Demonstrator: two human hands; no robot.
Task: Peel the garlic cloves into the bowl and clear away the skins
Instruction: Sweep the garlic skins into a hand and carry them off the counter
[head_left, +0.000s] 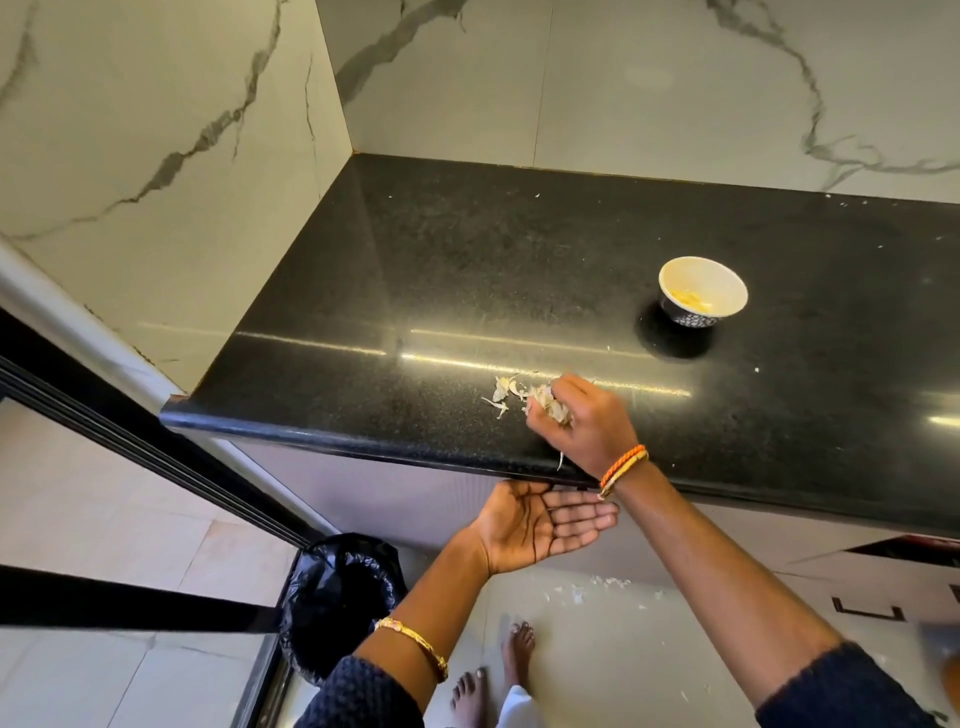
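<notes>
Garlic skins (511, 393) lie in one loose heap near the counter (519, 260) edge, so clearing is in hand; the right hand (582, 421) curls over them, the left hand (540, 525) waits flat and cupped below the edge; next, I judge, sweep them off into that palm; one bowl (702, 291) of peeled cloves stands far right; one black-lined bin (337, 597) on the floor.

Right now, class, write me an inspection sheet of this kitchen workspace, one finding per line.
Surface: black counter, glossy, pale specks.
Job's things: bowl with peeled cloves; garlic skins heaped near the front edge.
Clutter: skin scraps on the floor.
Grippers: right hand gathers skins, fingers curled on them; left hand cupped open, palm up, below the edge.
Cables: nothing seen.
Surroundings: marble walls; black-lined bin on the floor.
</notes>
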